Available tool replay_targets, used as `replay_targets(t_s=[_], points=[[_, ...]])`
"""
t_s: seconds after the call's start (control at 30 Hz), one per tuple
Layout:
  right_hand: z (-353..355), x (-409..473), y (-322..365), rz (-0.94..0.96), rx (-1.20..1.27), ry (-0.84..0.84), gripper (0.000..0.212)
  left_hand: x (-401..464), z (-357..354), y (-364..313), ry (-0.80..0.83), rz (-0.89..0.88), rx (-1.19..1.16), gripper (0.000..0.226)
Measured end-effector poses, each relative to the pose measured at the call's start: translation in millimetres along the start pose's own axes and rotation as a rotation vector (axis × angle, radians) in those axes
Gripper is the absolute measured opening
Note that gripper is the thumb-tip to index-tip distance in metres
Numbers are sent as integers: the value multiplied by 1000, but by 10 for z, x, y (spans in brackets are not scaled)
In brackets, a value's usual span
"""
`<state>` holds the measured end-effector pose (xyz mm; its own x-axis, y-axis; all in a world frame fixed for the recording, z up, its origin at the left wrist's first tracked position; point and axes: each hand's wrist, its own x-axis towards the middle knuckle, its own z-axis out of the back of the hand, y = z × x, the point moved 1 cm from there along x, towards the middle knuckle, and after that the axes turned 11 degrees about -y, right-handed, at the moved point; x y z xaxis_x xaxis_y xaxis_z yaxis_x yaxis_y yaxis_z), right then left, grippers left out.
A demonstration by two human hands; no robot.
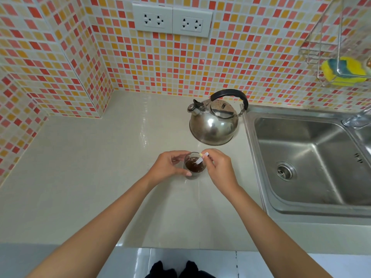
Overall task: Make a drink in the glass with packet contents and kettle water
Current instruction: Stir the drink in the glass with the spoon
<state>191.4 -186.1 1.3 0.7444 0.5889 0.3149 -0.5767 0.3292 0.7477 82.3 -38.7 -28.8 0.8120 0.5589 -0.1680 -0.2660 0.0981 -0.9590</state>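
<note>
Right grip (pixel 217 167) pinching packet (pixel 201 159) — over glass (pixel 194 165)

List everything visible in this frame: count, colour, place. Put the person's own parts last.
glass: one, clear, holding dark brown liquid, on the counter in front of the kettle
packet: one, white and yellow, tip dipped in the glass
kettle: one, steel with black handle, beside the sink
sink: one, steel, right
counter: one, beige
sockets: two, white, on the tiled wall
wire rack: one, metal, upper right
sponge: one, yellow and blue, in the rack
left hand: around the glass
right hand: pinching the packet
</note>
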Motion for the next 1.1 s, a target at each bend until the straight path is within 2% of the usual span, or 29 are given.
replay_targets(t_s=[0.23,0.47,0.53,0.67,0.8,0.93,1.1], points=[[-21,-63,-24,-112,24,-30,17,1,-1,-9,8,-15,8,64],[9,-3,-22,-11,-54,-50,20,3,2,11,13,-9,9,65],[-3,-41,-32,-104,-26,-85,21,6,-1,15,9,2,11,64],[-56,-65,-62,-428,158,-183,22,11,-3,34,1,11,5,65],[-24,-50,-74,-524,235,-269,21,15,0,32,5,6,4,65],[60,-53,-77,-485,282,-288,19,14,-2,30,-3,2,0,63],[-5,-135,16,-208,136,-89,17,15,-6,30,2,-4,2,64]])
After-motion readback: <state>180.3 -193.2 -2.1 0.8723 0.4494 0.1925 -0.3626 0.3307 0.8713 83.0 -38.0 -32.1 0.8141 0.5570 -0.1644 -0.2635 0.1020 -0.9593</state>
